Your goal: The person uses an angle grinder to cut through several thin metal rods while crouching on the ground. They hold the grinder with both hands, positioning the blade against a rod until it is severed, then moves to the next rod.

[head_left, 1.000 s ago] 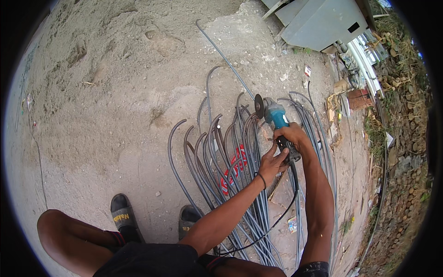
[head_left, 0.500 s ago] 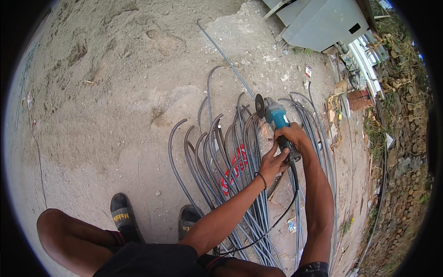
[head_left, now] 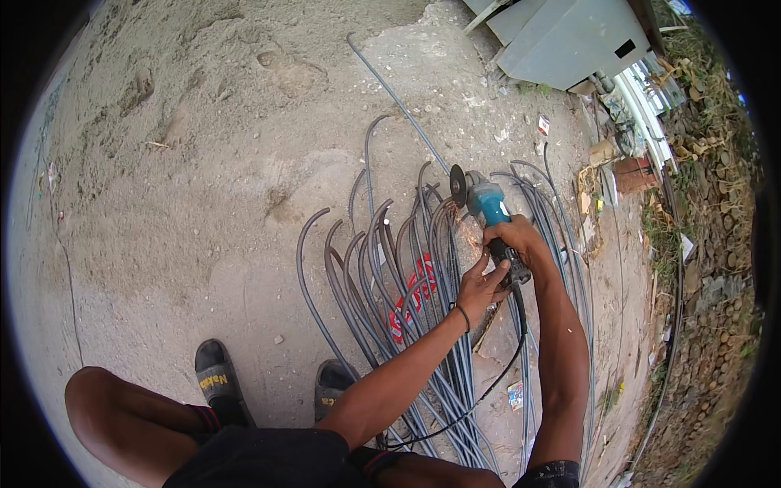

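A teal and black angle grinder point(head_left: 491, 209) is held in both hands above a bundle of metal rods point(head_left: 464, 374). My right hand point(head_left: 521, 240) is closed round the grinder's body. Behind it, my left hand point(head_left: 483, 285) grips the dark rear end, a black band on its wrist. The cutting disc point(head_left: 459, 186) stands on edge against a long rod point(head_left: 404, 110) stretching to the far left. Orange sparks show just below the disc. The exact contact point is too small to make out. A black power cord point(head_left: 516, 350) curves from the grinder toward my legs.
Hooked rod ends point(head_left: 313, 215) stick up left of the grinder. A red printed sheet point(head_left: 415, 299) lies among the rods. My sandalled foot point(head_left: 216, 378) rests on sandy ground. A grey metal box point(head_left: 573, 45) stands far right, near white pipes point(head_left: 643, 114) and a stone wall point(head_left: 716, 325).
The sparks below the disc have spread a little. Both hands and the grinder hold nearly the same place.
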Motion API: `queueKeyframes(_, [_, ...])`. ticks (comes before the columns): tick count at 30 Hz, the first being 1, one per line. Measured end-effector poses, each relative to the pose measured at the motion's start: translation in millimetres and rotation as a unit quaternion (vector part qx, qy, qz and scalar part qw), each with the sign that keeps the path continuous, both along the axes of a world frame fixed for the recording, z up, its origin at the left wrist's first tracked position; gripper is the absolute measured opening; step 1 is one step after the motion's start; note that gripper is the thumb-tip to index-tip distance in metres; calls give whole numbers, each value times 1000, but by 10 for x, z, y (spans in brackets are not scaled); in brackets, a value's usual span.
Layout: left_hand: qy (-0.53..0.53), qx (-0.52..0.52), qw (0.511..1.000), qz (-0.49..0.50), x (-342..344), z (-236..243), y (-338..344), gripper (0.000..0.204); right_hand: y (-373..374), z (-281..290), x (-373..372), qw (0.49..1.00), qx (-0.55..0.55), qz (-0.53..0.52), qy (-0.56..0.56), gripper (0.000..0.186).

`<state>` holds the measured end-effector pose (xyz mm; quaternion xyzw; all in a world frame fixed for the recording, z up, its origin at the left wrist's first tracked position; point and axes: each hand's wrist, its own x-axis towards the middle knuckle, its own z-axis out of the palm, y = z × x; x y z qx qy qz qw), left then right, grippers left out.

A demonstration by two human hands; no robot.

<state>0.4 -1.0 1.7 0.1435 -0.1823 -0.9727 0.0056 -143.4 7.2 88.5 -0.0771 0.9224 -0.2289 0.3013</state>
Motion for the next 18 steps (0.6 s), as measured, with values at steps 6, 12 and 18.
queueKeyframes(6, [2,8,1000,-3,-3,-9,-4,87,-2,-2,-4,1000,1,1,-4,34])
queueKeyframes(12, [8,14,1000,0,-4,-11,10,87,-1,1,-4,1000,2,4,7,34])
queueKeyframes(18, [-3,11,1000,-3,-10,-20,4,87,-20,28,17,1000,11,12,0,37])
